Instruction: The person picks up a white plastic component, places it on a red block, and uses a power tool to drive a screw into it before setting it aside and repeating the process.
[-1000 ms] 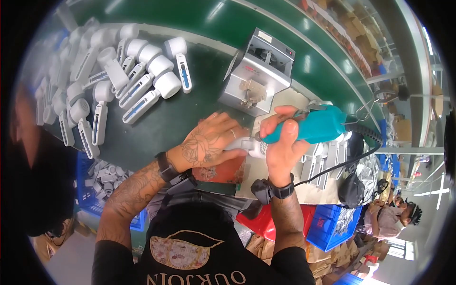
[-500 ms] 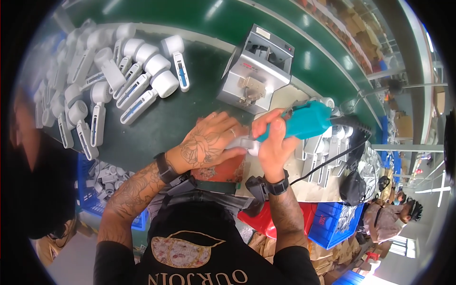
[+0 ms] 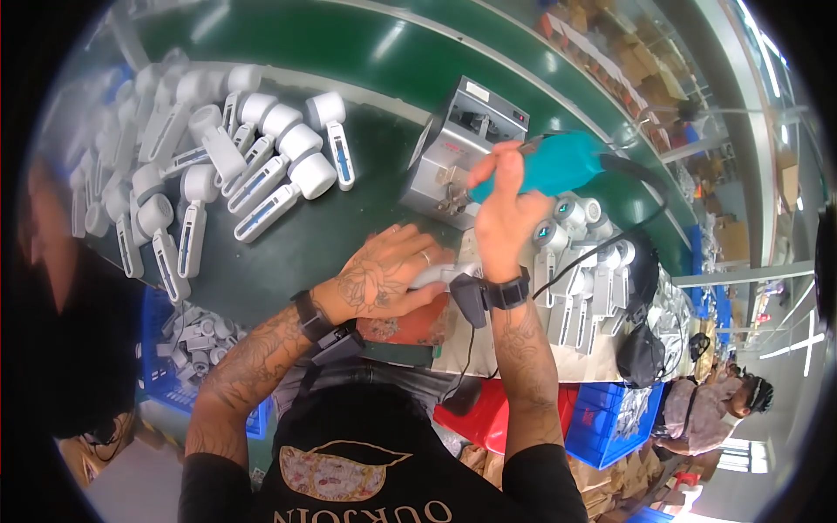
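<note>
My left hand (image 3: 388, 268) rests low over the bench, closed around a white handheld device (image 3: 434, 276) that lies partly on a worn reddish pad (image 3: 405, 324). Most of this device is hidden by the fingers and by my right wrist. Raised to its right, my right hand (image 3: 501, 213) grips a teal electric screwdriver (image 3: 562, 164) with a dark cable. The screwdriver's tip end points at the front of a grey metal screw feeder (image 3: 427, 174); whether it touches cannot be made out.
Many white round-headed devices (image 3: 275, 205) crowd the bench's left side. More stand at the right (image 3: 580, 288), beside a black bag (image 3: 643, 357). Blue crates (image 3: 602, 427) and a red bin (image 3: 488, 418) sit below the bench. A person (image 3: 706, 410) is at far right.
My right hand has lifted the electric screwdriver away from the white device, up toward the screw feeder. My left hand still holds the device, slightly lower in view.
</note>
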Demonstrator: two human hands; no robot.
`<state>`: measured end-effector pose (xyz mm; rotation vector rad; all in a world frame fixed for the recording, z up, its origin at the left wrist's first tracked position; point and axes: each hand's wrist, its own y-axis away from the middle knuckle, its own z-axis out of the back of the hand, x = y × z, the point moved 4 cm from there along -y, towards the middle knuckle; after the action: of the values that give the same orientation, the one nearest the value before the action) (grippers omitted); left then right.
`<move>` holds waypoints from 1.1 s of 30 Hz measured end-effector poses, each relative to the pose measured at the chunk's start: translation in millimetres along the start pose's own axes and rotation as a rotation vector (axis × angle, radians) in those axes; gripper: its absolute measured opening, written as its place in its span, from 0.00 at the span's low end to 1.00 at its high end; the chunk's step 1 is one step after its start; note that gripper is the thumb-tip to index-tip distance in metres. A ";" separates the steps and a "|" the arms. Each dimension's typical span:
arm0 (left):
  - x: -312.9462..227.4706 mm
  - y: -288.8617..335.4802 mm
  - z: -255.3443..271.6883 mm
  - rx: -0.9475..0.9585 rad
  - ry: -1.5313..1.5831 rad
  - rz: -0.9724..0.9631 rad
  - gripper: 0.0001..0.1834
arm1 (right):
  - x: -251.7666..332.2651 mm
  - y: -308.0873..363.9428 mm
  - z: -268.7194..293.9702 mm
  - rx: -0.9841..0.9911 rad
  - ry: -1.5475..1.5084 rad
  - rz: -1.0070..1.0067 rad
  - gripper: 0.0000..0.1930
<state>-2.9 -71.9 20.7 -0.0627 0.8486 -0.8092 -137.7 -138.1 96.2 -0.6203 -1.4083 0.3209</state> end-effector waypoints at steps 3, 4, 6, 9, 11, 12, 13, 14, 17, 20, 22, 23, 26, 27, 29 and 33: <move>-3.2 -3.8 -1.2 0.021 0.011 -0.026 0.23 | -18.7 3.2 5.8 -0.002 -0.032 -0.016 0.15; -3.3 -3.1 -1.2 0.022 0.011 -0.023 0.23 | -18.7 4.3 5.1 -0.004 -0.059 -0.063 0.15; -4.3 -2.8 -0.6 -0.029 -0.018 -0.060 0.22 | -16.6 6.0 2.8 0.018 -0.046 -0.083 0.15; 2.8 1.8 -1.0 -0.032 -0.021 -0.019 0.21 | -2.3 16.3 4.9 0.020 -0.042 -0.159 0.16; 1.4 0.1 0.1 -0.051 -0.034 -0.023 0.21 | 14.9 28.8 14.6 -0.002 -0.070 -0.225 0.20; -0.1 0.6 0.8 -0.069 -0.051 -0.034 0.21 | 20.6 38.7 21.9 0.006 -0.072 -0.240 0.20; -2.7 -3.3 -0.6 -0.065 -0.039 -0.041 0.21 | 30.1 46.9 33.7 0.006 -0.116 -0.240 0.21; -2.9 -4.4 -1.0 -0.071 -0.038 -0.062 0.21 | 33.1 54.4 38.7 0.012 -0.170 -0.244 0.23; -1.2 -3.5 -0.4 -0.069 -0.045 -0.078 0.22 | 30.2 71.8 44.1 0.053 -0.170 -0.293 0.25; -0.6 -3.2 -1.6 -0.057 -0.040 -0.068 0.22 | 30.9 78.7 45.4 0.072 -0.161 -0.292 0.26; -0.6 -3.7 -2.5 -0.048 -0.024 -0.062 0.22 | 26.9 81.8 46.9 0.062 -0.172 -0.295 0.26; -0.7 -3.9 -2.3 -0.051 -0.026 -0.063 0.22 | 24.2 83.4 47.1 0.056 -0.185 -0.297 0.25; -0.1 -4.0 -0.3 -0.042 -0.028 -0.056 0.22 | 15.4 89.8 44.2 0.056 -0.166 -0.285 0.23; 0.8 -3.9 0.5 -0.032 -0.028 -0.049 0.22 | 11.8 90.9 42.5 0.055 -0.171 -0.287 0.23; 2.2 -3.7 -0.7 -0.013 -0.034 -0.032 0.22 | 7.8 94.2 39.7 0.038 -0.260 -0.271 0.20; -4.1 -6.0 -2.0 -0.045 -0.060 -0.074 0.20 | 11.7 100.2 41.9 0.022 -0.227 -0.217 0.18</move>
<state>-9.6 -72.9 24.1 -0.1584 0.8117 -0.8534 -161.7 -42.2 49.6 -0.4172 -1.6718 0.2382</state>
